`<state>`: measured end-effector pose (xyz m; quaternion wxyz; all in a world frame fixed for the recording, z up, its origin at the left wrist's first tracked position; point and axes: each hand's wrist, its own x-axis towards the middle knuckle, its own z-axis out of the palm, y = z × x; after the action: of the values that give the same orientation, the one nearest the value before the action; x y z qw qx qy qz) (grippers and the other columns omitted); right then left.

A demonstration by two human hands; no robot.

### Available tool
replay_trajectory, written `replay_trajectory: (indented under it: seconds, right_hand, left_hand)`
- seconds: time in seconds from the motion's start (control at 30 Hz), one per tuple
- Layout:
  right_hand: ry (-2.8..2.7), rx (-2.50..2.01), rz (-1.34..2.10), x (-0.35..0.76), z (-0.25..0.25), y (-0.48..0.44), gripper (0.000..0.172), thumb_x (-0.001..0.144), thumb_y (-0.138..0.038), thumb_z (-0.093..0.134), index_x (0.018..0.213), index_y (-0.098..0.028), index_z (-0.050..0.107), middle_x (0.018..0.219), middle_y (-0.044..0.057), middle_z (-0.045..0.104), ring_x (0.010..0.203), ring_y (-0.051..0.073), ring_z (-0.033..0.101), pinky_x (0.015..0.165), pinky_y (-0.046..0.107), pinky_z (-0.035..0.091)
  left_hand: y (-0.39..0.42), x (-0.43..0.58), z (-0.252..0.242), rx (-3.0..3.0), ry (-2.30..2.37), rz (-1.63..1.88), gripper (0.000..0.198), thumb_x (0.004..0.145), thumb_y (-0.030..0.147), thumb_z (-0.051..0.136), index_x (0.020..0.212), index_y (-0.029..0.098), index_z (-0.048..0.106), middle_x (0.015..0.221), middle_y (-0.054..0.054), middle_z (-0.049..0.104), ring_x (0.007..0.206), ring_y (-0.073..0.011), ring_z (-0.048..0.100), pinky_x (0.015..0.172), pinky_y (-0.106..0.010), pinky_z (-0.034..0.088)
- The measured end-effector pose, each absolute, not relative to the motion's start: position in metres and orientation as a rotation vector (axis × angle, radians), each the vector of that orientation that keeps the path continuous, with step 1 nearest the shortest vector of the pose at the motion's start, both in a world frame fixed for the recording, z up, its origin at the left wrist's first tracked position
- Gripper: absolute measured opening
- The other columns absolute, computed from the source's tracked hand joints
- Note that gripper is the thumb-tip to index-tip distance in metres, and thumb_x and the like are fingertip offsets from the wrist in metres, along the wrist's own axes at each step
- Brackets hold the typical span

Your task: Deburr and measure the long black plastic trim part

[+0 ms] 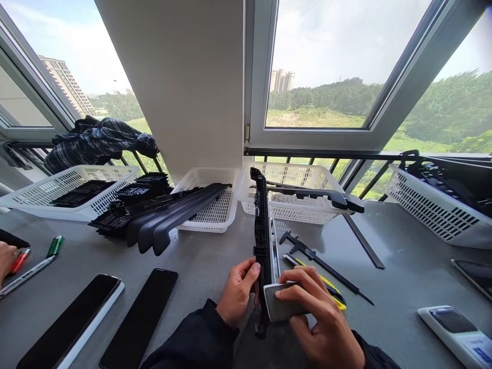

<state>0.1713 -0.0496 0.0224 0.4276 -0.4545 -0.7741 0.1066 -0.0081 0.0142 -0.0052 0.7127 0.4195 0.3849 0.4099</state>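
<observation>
My left hand (238,289) pinches the edge of a long black plastic trim piece (261,220), which stretches away from me with its ribbed side up. My right hand (321,312) grips a flat grey block with rounded corners (283,303), its left edge against the lower part of the trim piece. Whether the block is a sanding sponge I cannot tell. Beside the trim piece lies a shiny metal strip (275,251), partly hidden. A black caliper (317,259) and a yellow-and-black utility knife (338,299) are to the right, the knife partly behind my right hand.
White baskets (225,223) line the back, with black parts (154,215) in and across them. Two phones (73,323) lie left. Another person's hand (5,259) is at the far left by a green lighter-like object (55,246). A metal ruler (363,241) and a white device (453,328) lie right.
</observation>
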Motion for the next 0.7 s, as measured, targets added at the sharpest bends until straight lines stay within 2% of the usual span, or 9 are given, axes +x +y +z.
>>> replay_trajectory:
  seconds: [0.1,0.2,0.33,0.43,0.5,0.6,0.7]
  right_hand:
    - [-1.938,-1.113,0.306,0.172,0.023,-0.049,0.049,0.063,0.002,0.047,0.098,-0.028,0.062,0.108,0.005,0.069,0.102,0.027,0.063,0.086,0.04,0.058]
    - [-1.849,-1.187,0.267,0.175,0.022,-0.045,0.046,0.068,0.003,0.048,0.099,-0.028,0.063,0.107,0.006,0.069,0.103,0.027,0.062,0.086,0.041,0.057]
    - [-1.784,-1.237,0.23,0.176,0.021,-0.041,0.046,0.073,0.0,0.051,0.105,-0.029,0.066,0.111,0.006,0.07,0.107,0.028,0.062,0.088,0.042,0.057]
    - [-1.782,-1.235,0.241,0.176,0.023,-0.04,0.045,0.072,0.0,0.051,0.102,-0.029,0.068,0.11,0.005,0.072,0.105,0.028,0.064,0.087,0.041,0.058]
    - [-1.748,-1.247,0.244,0.18,0.024,-0.039,0.043,0.071,0.0,0.05,0.097,-0.029,0.07,0.106,0.006,0.073,0.102,0.028,0.065,0.084,0.04,0.058]
    - [-1.654,-1.271,0.246,0.191,0.025,-0.036,0.037,0.072,-0.002,0.052,0.092,-0.028,0.072,0.103,0.007,0.075,0.1,0.029,0.067,0.082,0.041,0.058]
    - [-1.554,-1.305,0.232,0.196,0.022,-0.034,0.038,0.075,-0.005,0.054,0.098,-0.028,0.073,0.11,0.007,0.076,0.106,0.031,0.067,0.087,0.044,0.058]
  left_hand:
    - [0.014,-0.009,-0.005,0.943,0.856,0.888,0.056,0.083,0.074,0.072,0.082,0.019,0.058,0.057,0.009,0.046,0.044,-0.0072,0.038,0.044,-0.023,0.032]
    - [0.013,-0.009,0.0,0.979,0.84,0.83,0.055,0.083,0.072,0.073,0.084,0.019,0.06,0.058,0.009,0.044,0.046,-0.0076,0.038,0.046,-0.023,0.032]
    - [0.009,-0.007,0.01,1.057,0.79,0.767,0.058,0.082,0.072,0.076,0.084,0.015,0.066,0.069,0.002,0.056,0.062,-0.011,0.049,0.059,-0.024,0.04]
    - [0.008,-0.007,0.013,1.089,0.749,0.769,0.057,0.085,0.069,0.075,0.093,0.013,0.07,0.079,0.0,0.061,0.072,-0.0124,0.052,0.069,-0.024,0.044]
    - [0.008,-0.007,0.012,1.072,0.737,0.764,0.056,0.087,0.068,0.073,0.102,0.014,0.07,0.077,0.001,0.06,0.067,-0.0117,0.053,0.067,-0.025,0.046]
    - [0.008,-0.007,0.007,1.057,0.747,0.733,0.054,0.088,0.065,0.072,0.108,0.015,0.07,0.074,0.002,0.058,0.055,-0.0107,0.051,0.054,-0.025,0.046]
    - [0.006,-0.007,0.007,1.091,0.701,0.681,0.055,0.085,0.061,0.075,0.115,0.015,0.071,0.075,0.001,0.061,0.052,-0.0112,0.052,0.052,-0.025,0.046]
